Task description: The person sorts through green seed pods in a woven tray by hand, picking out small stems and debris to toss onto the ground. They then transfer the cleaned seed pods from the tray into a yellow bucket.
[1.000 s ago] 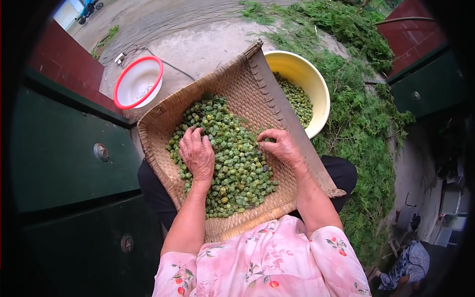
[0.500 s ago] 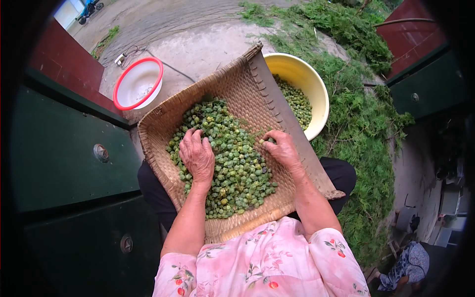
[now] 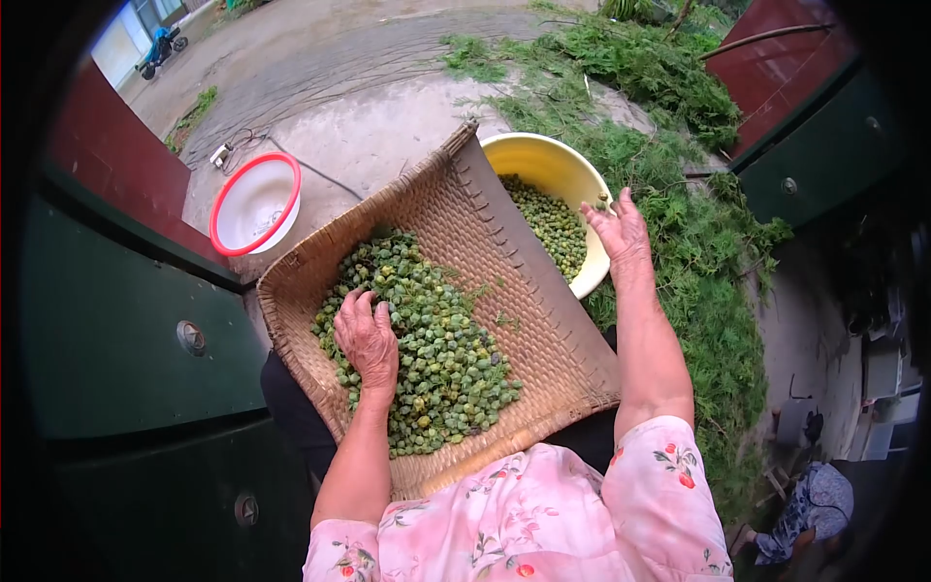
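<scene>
A woven basket tray [image 3: 543, 335] lies across my lap, bearing a heap of small green cones [image 3: 436, 359]. On the left side of the heap is my left hand [image 3: 367, 339], its fingers bent and a little apart, fingertips touching the cones. My right hand [image 3: 623, 233] is raised over the right rim of a yellow basin [image 3: 553, 155], with thumb and fingers spread. A small green-brown cone [image 3: 603, 201] shows right at its fingertips. More green cones [image 3: 548, 218] lie inside the basin.
A white bowl with a red rim [image 3: 254, 206] stands at the left, near a cable [image 3: 310, 170]. Cut leafy branches [image 3: 669, 223] cover the ground on the right. Green door panels [image 3: 136, 320] flank the left side. Another person [image 3: 810, 509] is low at the right edge.
My right hand has gone from the tray's right side out to the basin's rim, and its fingers have spread. My left hand stays on the heap. The view has shifted slightly.
</scene>
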`<control>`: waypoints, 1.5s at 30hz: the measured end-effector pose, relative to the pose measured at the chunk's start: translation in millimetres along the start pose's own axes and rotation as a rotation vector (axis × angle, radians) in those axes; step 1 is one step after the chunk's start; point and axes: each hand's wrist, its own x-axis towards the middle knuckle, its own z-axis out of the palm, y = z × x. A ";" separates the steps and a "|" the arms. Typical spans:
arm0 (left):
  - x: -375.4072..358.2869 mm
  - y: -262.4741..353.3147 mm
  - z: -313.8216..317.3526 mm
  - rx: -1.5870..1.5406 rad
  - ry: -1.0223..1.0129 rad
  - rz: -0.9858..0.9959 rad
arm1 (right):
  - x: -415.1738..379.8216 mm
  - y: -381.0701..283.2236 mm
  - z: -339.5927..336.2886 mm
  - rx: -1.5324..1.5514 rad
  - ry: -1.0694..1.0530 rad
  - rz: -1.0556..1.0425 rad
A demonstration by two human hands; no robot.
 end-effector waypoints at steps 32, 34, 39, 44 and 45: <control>-15.5 7.1 -32.2 -0.662 0.050 -0.154 | -157.9 134.2 -31.8 -1.674 -0.594 -0.767; -13.7 4.4 -33.7 -0.665 0.051 -0.193 | -167.5 141.9 -35.7 -1.741 -0.613 -0.724; -7.6 4.6 -35.3 -0.699 0.001 -0.243 | -180.0 145.7 -44.6 -1.797 -0.552 -0.631; -7.8 -5.4 -26.9 -0.839 0.040 -0.248 | -179.9 146.2 -46.7 -1.744 -0.525 -0.640; -7.2 -4.5 -29.7 -0.875 0.050 -0.260 | -180.0 145.2 -46.0 -1.741 -0.525 -0.636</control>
